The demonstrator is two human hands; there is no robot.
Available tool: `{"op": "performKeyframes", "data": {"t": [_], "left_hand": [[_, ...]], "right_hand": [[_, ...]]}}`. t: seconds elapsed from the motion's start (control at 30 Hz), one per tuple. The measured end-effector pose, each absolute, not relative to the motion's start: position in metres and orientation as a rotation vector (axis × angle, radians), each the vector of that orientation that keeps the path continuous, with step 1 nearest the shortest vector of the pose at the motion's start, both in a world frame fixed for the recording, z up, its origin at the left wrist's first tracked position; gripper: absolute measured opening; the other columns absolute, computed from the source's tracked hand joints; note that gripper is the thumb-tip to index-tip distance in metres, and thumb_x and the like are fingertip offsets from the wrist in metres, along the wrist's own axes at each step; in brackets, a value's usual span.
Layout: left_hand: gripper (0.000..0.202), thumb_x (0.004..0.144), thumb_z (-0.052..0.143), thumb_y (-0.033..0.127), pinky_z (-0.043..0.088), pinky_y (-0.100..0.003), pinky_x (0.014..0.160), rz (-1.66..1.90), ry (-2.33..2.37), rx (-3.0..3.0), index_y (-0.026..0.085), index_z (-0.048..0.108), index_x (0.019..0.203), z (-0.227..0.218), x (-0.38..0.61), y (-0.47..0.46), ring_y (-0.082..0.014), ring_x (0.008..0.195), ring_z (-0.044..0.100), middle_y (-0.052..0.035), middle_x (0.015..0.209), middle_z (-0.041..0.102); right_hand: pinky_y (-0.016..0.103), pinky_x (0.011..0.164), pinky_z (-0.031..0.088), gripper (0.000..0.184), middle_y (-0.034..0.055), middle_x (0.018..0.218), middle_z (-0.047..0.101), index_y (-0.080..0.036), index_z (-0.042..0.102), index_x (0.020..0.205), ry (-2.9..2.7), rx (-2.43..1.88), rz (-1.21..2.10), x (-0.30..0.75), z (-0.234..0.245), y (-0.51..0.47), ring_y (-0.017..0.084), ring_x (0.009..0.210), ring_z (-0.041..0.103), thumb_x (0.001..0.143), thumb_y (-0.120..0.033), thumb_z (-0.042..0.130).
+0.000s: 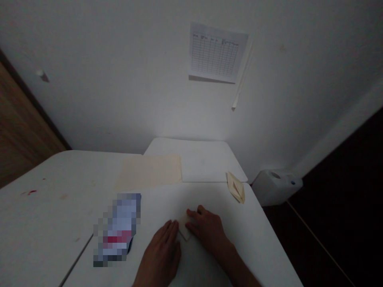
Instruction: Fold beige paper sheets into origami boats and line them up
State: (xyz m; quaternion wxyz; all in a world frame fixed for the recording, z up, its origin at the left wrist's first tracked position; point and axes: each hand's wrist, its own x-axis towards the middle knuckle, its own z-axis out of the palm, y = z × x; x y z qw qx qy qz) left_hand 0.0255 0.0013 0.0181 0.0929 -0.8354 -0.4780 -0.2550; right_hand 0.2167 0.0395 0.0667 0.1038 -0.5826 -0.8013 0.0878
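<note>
The **left hand** lies flat, fingers together, its fingertips touching the left edge of a small **folded paper**. The **right hand** rests flat with slightly spread fingers, which lie on the paper's upper edge; neither hand pinches. Open **table** stretches ahead, and its edge runs close beyond the right hand. A pixelated **packet** sits just left of the left hand. Farther ahead lie a **paper sheet** and, near the table's edge, a **paper scrap**.

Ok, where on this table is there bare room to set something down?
The widest free patch is on the table, left of the blurred packet. A smaller one lies between the cream sheet and the hands. It is crowded around the left hand, right hand and folded paper.
</note>
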Motion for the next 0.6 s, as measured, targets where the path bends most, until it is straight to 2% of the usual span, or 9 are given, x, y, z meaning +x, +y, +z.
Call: {"op": "performKeyframes", "data": {"t": [0.1, 0.2, 0.3, 0.47, 0.6], "left_hand": [[0.047, 0.084, 0.047, 0.020, 0.053, -0.040, 0.095, -0.717, -1.400, -2.490, 0.013, 0.049, 0.130, 0.021, 0.025, 0.003, -0.0266, 0.123, 0.054, -0.0135, 0.132, 0.058], [0.053, 0.081, 0.043, 0.009, 0.050, -0.035, 0.099, -0.643, -1.247, -2.579, 0.014, 0.046, 0.134, 0.023, 0.024, 0.003, -0.0224, 0.127, 0.049, -0.0108, 0.138, 0.053], [0.058, 0.077, 0.042, 0.005, 0.050, -0.032, 0.099, -0.590, -1.189, -2.608, 0.015, 0.046, 0.135, 0.022, 0.024, 0.004, -0.0199, 0.126, 0.050, -0.0090, 0.138, 0.053], [0.064, 0.073, 0.042, 0.003, 0.049, -0.032, 0.100, -0.575, -1.254, -2.601, 0.015, 0.046, 0.135, 0.020, 0.028, 0.006, -0.0202, 0.124, 0.052, -0.0094, 0.137, 0.054], [0.068, 0.069, 0.043, 0.002, 0.049, -0.035, 0.100, -0.603, -1.290, -2.620, 0.014, 0.045, 0.136, 0.023, 0.032, 0.007, -0.0218, 0.123, 0.054, -0.0089, 0.139, 0.052]], "right_hand": [[0.026, 0.070, 0.048, 0.036, 0.0013, 0.105, 0.061, -0.035, 0.053, 0.125, -2.361, -1.714, 0.260, 0.217, 0.066, 0.040, 0.018, 0.088, 0.065, 0.090, -0.041, 0.058], [0.026, 0.069, 0.048, 0.037, 0.0015, 0.105, 0.062, -0.035, 0.054, 0.125, -2.361, -1.703, 0.259, 0.217, 0.066, 0.040, 0.018, 0.087, 0.066, 0.089, -0.039, 0.060], [0.026, 0.068, 0.048, 0.037, 0.0018, 0.104, 0.062, -0.035, 0.054, 0.125, -2.353, -1.691, 0.233, 0.217, 0.064, 0.039, 0.018, 0.086, 0.065, 0.088, -0.039, 0.061], [0.027, 0.069, 0.049, 0.033, 0.0025, 0.099, 0.062, -0.032, 0.056, 0.121, -2.285, -1.677, 0.111, 0.215, 0.053, 0.035, 0.019, 0.084, 0.064, 0.090, -0.040, 0.060], [0.026, 0.065, 0.048, 0.024, 0.0028, 0.093, 0.062, -0.030, 0.059, 0.115, -2.245, -1.661, -0.010, 0.215, 0.046, 0.028, 0.018, 0.080, 0.062, 0.091, -0.030, 0.059]]}}
